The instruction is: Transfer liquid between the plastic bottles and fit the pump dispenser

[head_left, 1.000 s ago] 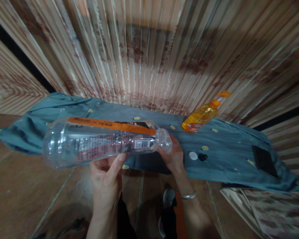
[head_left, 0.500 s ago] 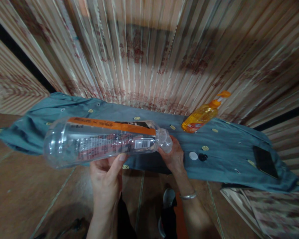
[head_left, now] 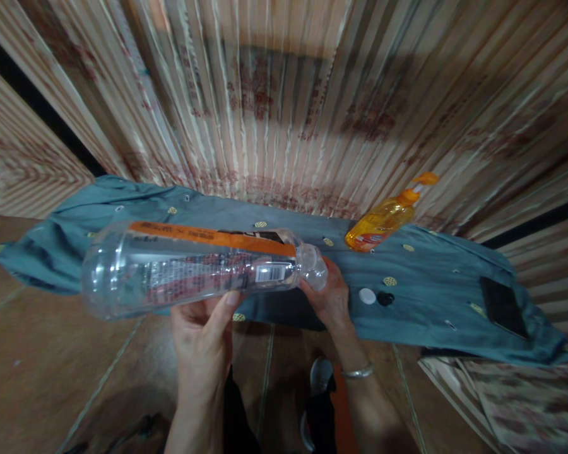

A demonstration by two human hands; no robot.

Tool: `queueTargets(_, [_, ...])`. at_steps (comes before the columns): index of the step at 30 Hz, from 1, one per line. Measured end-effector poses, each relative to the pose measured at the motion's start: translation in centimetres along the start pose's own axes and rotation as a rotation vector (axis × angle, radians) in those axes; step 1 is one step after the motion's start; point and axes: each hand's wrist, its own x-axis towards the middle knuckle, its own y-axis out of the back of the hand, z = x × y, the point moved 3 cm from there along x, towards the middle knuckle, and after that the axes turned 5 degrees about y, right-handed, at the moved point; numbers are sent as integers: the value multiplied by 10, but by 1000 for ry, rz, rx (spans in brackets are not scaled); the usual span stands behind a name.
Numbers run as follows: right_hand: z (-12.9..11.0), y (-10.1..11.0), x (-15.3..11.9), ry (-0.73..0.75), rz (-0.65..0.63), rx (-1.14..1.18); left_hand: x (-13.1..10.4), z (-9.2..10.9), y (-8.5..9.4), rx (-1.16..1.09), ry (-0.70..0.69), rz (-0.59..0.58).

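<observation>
A large clear plastic bottle (head_left: 208, 277) with an orange band and a barcode label lies sideways in the air above the cloth. My left hand (head_left: 206, 325) is closed round its body from below, thumb on the near side and the other fingers hidden behind. At the bottle's right end, my right hand (head_left: 330, 296) grips a clear, rounded cap-like piece (head_left: 315, 268) at the neck. Its fingertips are mostly hidden behind that piece. Just right of this hand, a white round lid (head_left: 367, 296) and a small black object (head_left: 385, 298) lie on the cloth.
A patterned blue-green cloth (head_left: 435, 302) covers the narrow table. On it stand an amber pump bottle (head_left: 381, 222) at the back and a dark phone-like slab (head_left: 503, 307) to the right. A pleated curtain (head_left: 274, 126) hangs behind. Tiled floor (head_left: 99, 372) shows below.
</observation>
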Motion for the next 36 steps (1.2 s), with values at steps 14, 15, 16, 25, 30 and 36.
queueTargets(14, [1, -1, -1, 17, 8, -22, -2, 1, -1, -2, -16, -28])
queueTargets(15, [1, -1, 0, 16, 5, -22, -2, 1, -1, -5, -15, -26])
queueTargets(16, [1, -1, 0, 14, 2, -20, -1, 1, -1, -8, -11, -21])
queueTargets(25, [0, -1, 0, -22, -6, -11, -1, 0, 1, -3, -10, -3])
queueTargets(30, [1, 0, 0, -17, -8, -13, -1, 0, -1, -7, -9, -13])
queueTargets(36, [1, 0, 0, -1, -14, -24, -1, -1, 0, 24, -9, 4])
